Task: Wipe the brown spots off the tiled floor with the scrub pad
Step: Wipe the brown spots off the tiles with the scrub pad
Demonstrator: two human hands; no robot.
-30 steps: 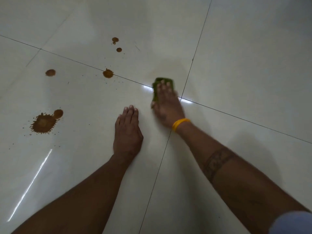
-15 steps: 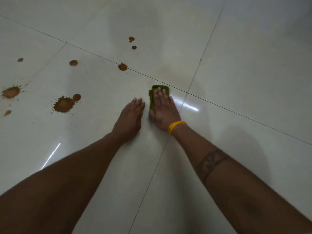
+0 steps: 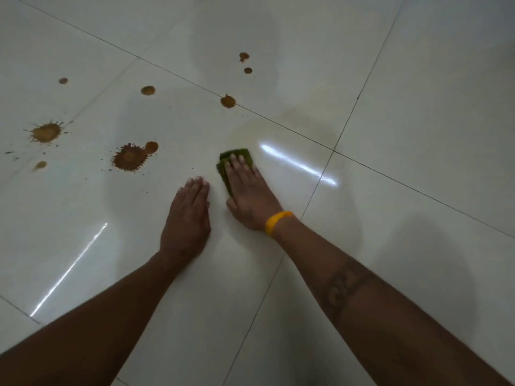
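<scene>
The right hand (image 3: 248, 195) is lying palm-down on the green rectangular scrub pad (image 3: 233, 162), pressing it flat against the glossy pale tiled floor (image 3: 418, 107). The fingers (image 3: 239, 165) are extended and held close together over the pad; green edges are showing beyond the fingertips and along the thumb side. A yellow band (image 3: 277, 222) is encircling the right wrist, and a dark tattooed band (image 3: 342, 282) is crossing the right forearm.

The left hand (image 3: 188, 215) is resting flat on the same tile, just beside the right hand, with its fingers (image 3: 196, 185) straight and pressed together. It is holding nothing.

The scrub pad is sitting near the middle of the view, just left of a long bright light reflection (image 3: 298, 164) and near the crossing of the dark grout lines (image 3: 333, 149).

The brown spots are lying apart from the pad, to its left and beyond it. The large splattered brown spot (image 3: 129, 160) is sitting nearest on the left, with a small round spot (image 3: 152, 147) touching its edge. A second splatter (image 3: 46, 132) is lying further left. A round spot (image 3: 228, 101) is sitting on a grout line beyond the pad, and two small spots (image 3: 245, 62) are lying further away.
</scene>
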